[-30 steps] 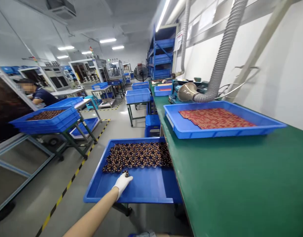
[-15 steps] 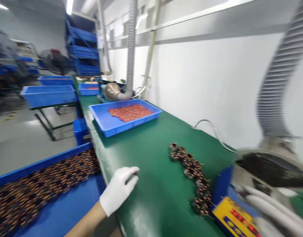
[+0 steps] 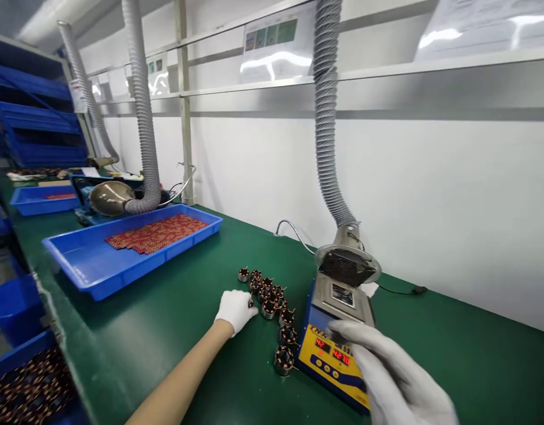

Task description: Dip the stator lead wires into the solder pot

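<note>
My left hand point(image 3: 236, 311), in a white glove, is on the green bench at the left of a row of copper-wound motor stators point(image 3: 267, 309). Its fingers are closed round a small dark and copper stator point(image 3: 251, 303), mostly hidden by the glove. At the lower right my right hand point(image 3: 389, 375), also gloved, is held in front of a solder pot point(image 3: 334, 354) with a yellow panel and red digits. The right thumb and fingers are brought together round something dark that I cannot make out. Shiny metal shows in the pot's top opening.
Behind the pot stands a round fume hood point(image 3: 348, 262) on a grey hose point(image 3: 327, 118). A blue tray point(image 3: 85, 260) with reddish parts lies on the bench at left. Below the bench edge is a blue bin point(image 3: 15, 357) of stators. A cable point(image 3: 293, 227) runs along the wall.
The view has swung right towards the pot. My left hand has moved from bare bench to the stators and closed on one. My right hand, blurred near the pot before, now shows clearly in front.
</note>
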`<state>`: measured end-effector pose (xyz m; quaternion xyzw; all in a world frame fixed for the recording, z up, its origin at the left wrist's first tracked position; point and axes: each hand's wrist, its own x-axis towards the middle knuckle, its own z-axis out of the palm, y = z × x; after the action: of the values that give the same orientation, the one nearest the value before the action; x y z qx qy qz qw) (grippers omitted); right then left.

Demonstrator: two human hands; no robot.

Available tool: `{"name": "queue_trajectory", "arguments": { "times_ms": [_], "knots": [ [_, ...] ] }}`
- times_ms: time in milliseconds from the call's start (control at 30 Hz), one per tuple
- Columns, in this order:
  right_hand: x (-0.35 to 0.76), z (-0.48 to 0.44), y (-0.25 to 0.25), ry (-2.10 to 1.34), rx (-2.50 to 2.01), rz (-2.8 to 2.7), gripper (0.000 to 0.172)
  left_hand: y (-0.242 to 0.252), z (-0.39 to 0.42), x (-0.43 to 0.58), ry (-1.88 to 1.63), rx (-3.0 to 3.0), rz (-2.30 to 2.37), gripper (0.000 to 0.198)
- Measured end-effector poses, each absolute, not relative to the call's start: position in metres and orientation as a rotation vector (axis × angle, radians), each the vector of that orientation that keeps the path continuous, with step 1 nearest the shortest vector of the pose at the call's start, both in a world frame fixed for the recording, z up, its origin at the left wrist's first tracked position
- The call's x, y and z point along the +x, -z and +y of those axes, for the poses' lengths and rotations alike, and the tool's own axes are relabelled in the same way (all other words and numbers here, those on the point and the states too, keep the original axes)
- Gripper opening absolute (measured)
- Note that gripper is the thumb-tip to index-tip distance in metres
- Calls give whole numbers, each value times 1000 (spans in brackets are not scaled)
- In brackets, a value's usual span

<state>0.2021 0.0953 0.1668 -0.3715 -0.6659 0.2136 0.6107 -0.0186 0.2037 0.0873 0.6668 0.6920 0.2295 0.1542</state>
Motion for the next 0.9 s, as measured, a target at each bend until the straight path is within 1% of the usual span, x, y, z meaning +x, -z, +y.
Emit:
{"name": "queue_trajectory", "arguments": {
  "times_ms": [100, 167, 233, 300, 367, 467, 500, 567, 667, 733, 767, 833, 900],
  "knots": [
    [193, 109, -164, -622, -1016, -1487, 26, -110, 182, -6, -777, 2010, 1618, 11],
    [191, 117, -160, -771, -1019, -1440, 33, -134, 165, 6, -904, 2073, 1343, 11],
    [189, 121, -157, -965, -891, -1399, 36, -156, 152, 21, -990, 2109, 1070, 15],
    [189, 122, -156, -1070, -714, -1290, 33, -169, 141, 37, -1115, 2091, 880, 19],
    [190, 122, -155, -1041, -613, -1136, 28, -171, 134, 54, -1279, 2105, 885, 25],
    [197, 122, -156, -952, -602, -1050, 25, -164, 129, 73, -1556, 2281, 1098, 52],
    [200, 121, -157, -917, -617, -1068, 24, -162, 129, 75, -1625, 2360, 1127, 55],
    [204, 119, -159, -810, -659, -1140, 18, -162, 128, 76, -1691, 2500, 1081, 53],
    [207, 114, -165, -612, -739, -1267, 4, -170, 127, 67, -1564, 2528, 925, 48],
    [208, 112, -168, -561, -759, -1324, 6, -174, 125, 59, -1374, 2371, 919, 45],
    [210, 112, -170, -585, -745, -1358, 8, -175, 124, 56, -1245, 2264, 945, 44],
    [216, 111, -173, -738, -673, -1358, 13, -176, 122, 50, -1000, 2075, 993, 44],
    [223, 111, -177, -924, -547, -1206, 15, -175, 122, 46, -866, 1973, 1026, 46]
  ]
}}
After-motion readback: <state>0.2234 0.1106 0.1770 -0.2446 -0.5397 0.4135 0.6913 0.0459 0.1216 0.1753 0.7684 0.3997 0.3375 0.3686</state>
